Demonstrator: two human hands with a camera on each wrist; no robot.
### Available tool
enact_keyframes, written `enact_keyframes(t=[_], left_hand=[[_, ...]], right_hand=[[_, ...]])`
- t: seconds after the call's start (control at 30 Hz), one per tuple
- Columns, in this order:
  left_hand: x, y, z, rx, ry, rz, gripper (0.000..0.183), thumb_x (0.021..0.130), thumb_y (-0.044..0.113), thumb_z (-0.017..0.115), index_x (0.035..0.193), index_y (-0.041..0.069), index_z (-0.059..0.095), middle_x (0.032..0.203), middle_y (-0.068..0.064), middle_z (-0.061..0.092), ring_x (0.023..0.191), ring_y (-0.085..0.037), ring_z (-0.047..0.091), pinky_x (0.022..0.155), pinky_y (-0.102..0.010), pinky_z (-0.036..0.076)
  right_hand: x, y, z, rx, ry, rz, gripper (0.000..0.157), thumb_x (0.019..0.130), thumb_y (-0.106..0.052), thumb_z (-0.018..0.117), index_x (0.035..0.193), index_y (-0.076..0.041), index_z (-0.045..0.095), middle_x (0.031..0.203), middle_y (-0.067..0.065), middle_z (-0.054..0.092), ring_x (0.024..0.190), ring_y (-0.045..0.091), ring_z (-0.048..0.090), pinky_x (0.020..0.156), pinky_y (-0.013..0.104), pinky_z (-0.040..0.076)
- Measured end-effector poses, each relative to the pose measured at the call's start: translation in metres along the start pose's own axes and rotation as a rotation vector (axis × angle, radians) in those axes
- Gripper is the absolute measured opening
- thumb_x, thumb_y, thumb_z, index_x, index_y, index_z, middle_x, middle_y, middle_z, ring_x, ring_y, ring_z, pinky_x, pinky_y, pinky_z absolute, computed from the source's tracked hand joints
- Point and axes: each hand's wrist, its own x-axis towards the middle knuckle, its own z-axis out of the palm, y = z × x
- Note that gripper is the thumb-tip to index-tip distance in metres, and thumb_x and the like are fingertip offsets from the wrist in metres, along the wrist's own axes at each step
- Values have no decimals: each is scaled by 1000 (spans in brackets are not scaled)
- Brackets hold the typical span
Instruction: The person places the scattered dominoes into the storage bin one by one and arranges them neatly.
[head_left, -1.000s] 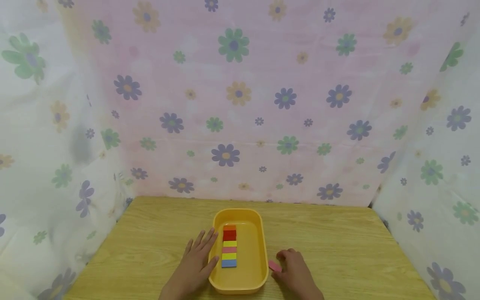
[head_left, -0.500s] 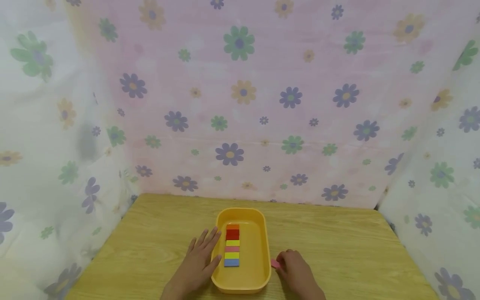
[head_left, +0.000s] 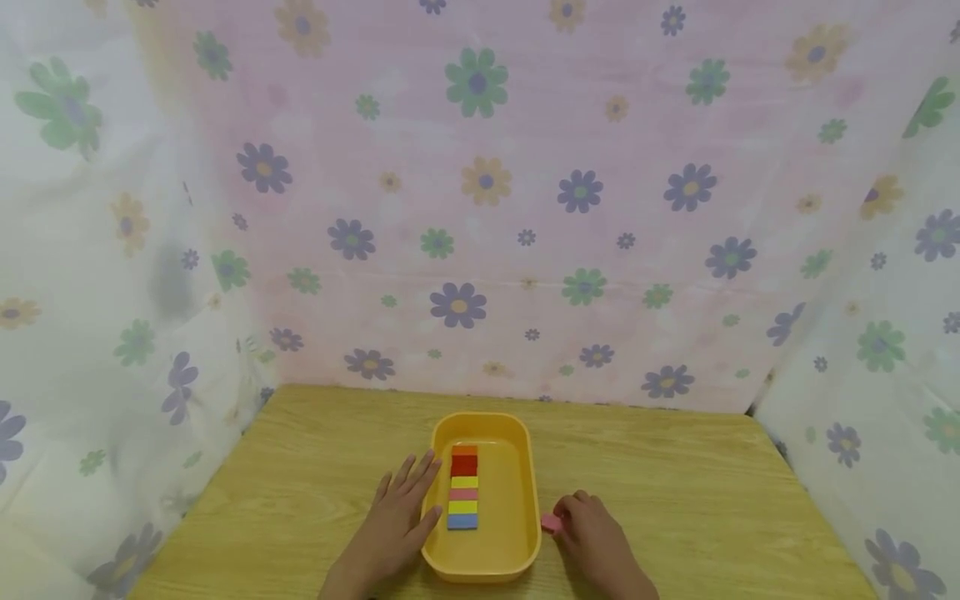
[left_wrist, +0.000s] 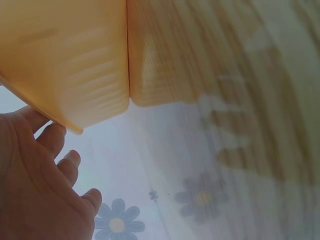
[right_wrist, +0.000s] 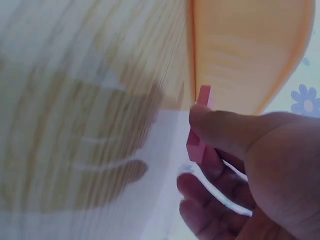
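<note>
A yellow tray (head_left: 510, 500) stands on the table, with a row of coloured blocks along its left side: orange, red (head_left: 464, 463), yellow, pink, yellow and blue (head_left: 462, 522). My left hand (head_left: 393, 521) rests on the tray's left rim, fingers spread and fairly straight; in the left wrist view the fingertips touch the rim from outside. Just outside the tray's right wall, my right hand (head_left: 596, 537) pinches a pink block (right_wrist: 196, 147) between thumb and fingers. The right wrist view shows this flat rectangular block close to the tray's outer wall.
The wood-grain table (head_left: 660, 475) extends to both sides of the tray and behind it. Flower-printed cloth (head_left: 480, 242) hangs behind the table and along its left and right sides.
My right hand has closed thumb and fingers on the pink block, which now sits more tilted in its grip. The left hand stays at the rim. The head view has shifted slightly.
</note>
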Motion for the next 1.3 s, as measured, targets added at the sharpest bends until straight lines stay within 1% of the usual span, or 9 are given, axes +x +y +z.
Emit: enact_keyframes(t=[0.07,0.17,0.3,0.57,0.7,0.83,0.93,1.17,1.3], left_hand=[[0,-1,0,10,4,2,61,105,33,56,158,9,38,167,-7,27,154,-42,20,119,-71,12],[1,-2,0,19,14,6,61,104,32,56,157,9,39,167,-7,28,153,-42,21,119,-71,12],[2,-3,0,17,15,3,61,104,32,56,158,9,38,167,-6,27,154,-41,21,119,-71,12],[1,-2,0,18,4,-8,61,104,33,56,158,10,38,167,-4,27,155,-39,20,119,-70,12],[1,-1,0,12,-2,-7,61,104,33,56,158,10,38,167,-5,28,155,-39,19,120,-70,12],[2,-1,-1,2,-6,-4,61,104,32,57,158,10,38,167,-6,28,155,-40,19,120,-70,11],[3,-1,-1,2,-11,-7,61,104,33,56,158,10,38,167,-6,27,155,-39,19,119,-70,11],[3,0,-1,-5,-30,-16,61,105,32,56,159,10,37,168,-6,26,156,-39,17,120,-70,10],[2,2,-2,-5,-27,-16,61,104,32,56,158,9,37,168,-6,25,156,-39,17,120,-69,10]], right_hand=[[1,-2,-1,54,8,66,9,90,-14,75,97,-11,71,89,-3,58,81,11,54,72,33,53],[1,-4,-3,159,68,131,10,92,-13,75,100,-7,73,87,-2,58,78,10,56,71,31,53],[0,-6,-7,248,135,132,14,88,-5,77,101,-3,74,86,-1,58,80,11,60,72,30,56],[-4,-9,-10,463,149,190,16,85,1,78,100,-3,77,87,3,60,80,13,65,70,22,59],[-7,-14,-3,612,254,237,20,82,0,82,101,-5,79,90,5,65,82,8,66,69,18,58],[-11,-25,11,840,422,198,25,79,8,81,101,-2,78,95,12,69,84,8,69,70,24,61],[-14,-35,19,950,497,143,25,79,12,79,100,1,77,96,13,70,85,11,70,68,29,62],[-16,-52,26,1030,523,78,20,81,14,76,97,3,75,93,11,69,84,12,70,62,31,62],[-16,-58,26,1035,507,88,19,82,12,76,99,4,75,93,13,69,83,10,69,61,29,62]])
